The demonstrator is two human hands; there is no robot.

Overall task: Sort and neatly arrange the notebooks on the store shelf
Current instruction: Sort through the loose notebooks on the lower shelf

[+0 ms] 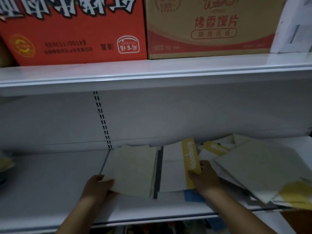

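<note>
A pale cream notebook point(133, 169) lies flat on the white shelf point(50, 183), and my left hand point(98, 186) grips its near left corner. To its right lies a white notebook with a yellow spine band point(173, 171); my right hand point(206, 178) holds it at the yellow band. A dark grey spine edge point(158, 173) shows between the two. Further right, several notebooks point(256, 168) lie in a messy slanted pile, some with yellow patches.
The upper shelf point(152, 71) carries a red carton point(72, 31), a brown carton point(211, 27) and a white package point(293, 26). A slotted upright point(103, 120) runs down the back panel. A yellow item point(5, 163) sits at the far left shelf edge.
</note>
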